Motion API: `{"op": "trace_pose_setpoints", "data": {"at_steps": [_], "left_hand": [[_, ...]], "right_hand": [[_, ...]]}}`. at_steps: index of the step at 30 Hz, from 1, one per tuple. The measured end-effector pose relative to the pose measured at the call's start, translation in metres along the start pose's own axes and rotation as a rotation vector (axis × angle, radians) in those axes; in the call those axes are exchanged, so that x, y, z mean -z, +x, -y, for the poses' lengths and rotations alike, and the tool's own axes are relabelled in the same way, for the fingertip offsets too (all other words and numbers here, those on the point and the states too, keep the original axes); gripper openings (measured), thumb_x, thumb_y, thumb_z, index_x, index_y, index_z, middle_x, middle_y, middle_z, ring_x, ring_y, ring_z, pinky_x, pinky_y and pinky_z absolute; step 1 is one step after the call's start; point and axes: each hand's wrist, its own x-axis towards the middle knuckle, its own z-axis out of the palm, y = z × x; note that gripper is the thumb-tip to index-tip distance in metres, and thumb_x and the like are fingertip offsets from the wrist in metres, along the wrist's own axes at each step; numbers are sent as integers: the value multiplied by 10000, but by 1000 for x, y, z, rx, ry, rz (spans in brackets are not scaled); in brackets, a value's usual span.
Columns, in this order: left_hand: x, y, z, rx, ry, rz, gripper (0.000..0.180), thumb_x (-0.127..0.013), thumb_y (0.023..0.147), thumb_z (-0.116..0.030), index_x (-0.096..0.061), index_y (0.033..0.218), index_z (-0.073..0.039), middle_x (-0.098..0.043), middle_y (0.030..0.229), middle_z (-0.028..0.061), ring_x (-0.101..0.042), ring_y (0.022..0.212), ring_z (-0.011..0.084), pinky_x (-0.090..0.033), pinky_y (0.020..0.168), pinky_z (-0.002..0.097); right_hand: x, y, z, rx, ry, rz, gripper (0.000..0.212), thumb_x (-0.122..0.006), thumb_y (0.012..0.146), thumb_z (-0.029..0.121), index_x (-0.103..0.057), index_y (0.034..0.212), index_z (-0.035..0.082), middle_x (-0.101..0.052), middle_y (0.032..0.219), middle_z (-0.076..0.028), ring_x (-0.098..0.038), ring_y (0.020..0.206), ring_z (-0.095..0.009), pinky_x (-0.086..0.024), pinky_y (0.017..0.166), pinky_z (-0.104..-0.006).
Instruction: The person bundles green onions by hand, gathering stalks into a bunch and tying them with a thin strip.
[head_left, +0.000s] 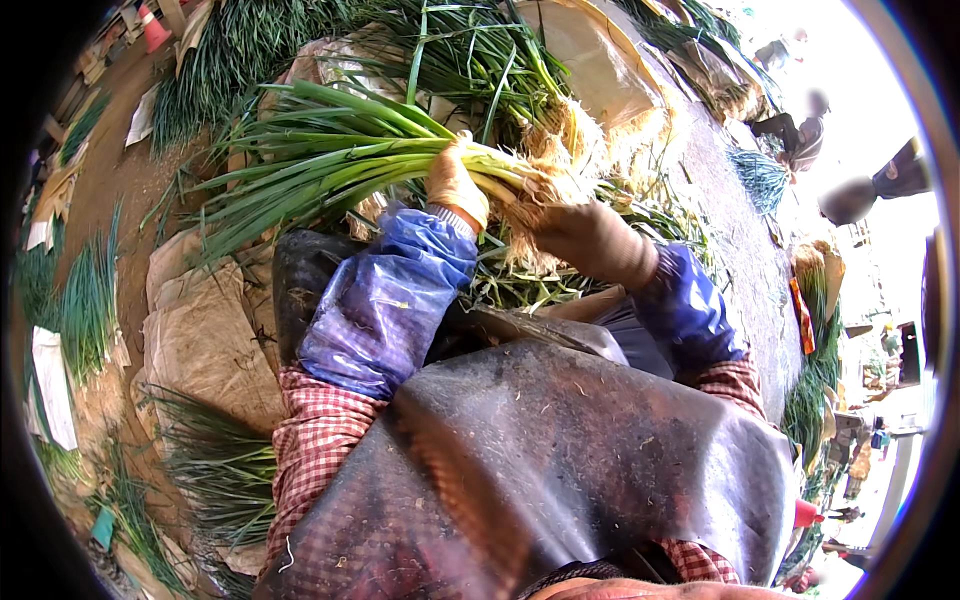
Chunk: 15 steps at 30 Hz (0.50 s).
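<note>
My left hand [457, 186], in a tan work glove, is closed round the white stems of a bunch of green onions [350, 160]. The long green leaves spread away to the left, and the stringy roots point right. My right hand [597, 243], gloved and a little blurred, is closed at the root end; its fingertips are partly hidden among the roots. Just beyond my hands lies a larger heap of green onions [490, 70], its pale roots [570, 135] toward the right. Loose trimmed leaves [530, 285] lie below the bunch, close to my lap.
A dark, dirty apron [590, 440] covers my lap. Brown sacking [210, 330] lies to my left, near more green onions [225, 465]. Further bundles [245, 60] are at the far left. People [800, 135] are at the far right, and an orange cone [153, 30] stands at the upper left.
</note>
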Motion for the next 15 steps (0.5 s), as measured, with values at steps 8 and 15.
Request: {"op": "trace_pose_setpoints", "data": {"at_steps": [8, 15], "left_hand": [[-15, -10, -30, 47, -10, 134, 300, -559, 901, -381, -586, 906, -82, -677, 772, 145, -650, 571, 328, -542, 471, 421], [-6, -10, 1, 49, 33, 141, 299, -593, 887, -350, -626, 926, -56, -685, 844, 138, -666, 701, 297, -549, 652, 406]], "right_hand": [[-30, -60, -43, -484, -575, 773, 660, -673, 826, 321, -406, 1381, 84, -633, 1129, -156, -650, 991, -327, -528, 804, -442], [-103, 23, -35, -163, 1128, -211, 685, -674, 870, 343, -358, 1424, 94, -542, 1213, -85, -591, 980, -188, -510, 777, -330]]}}
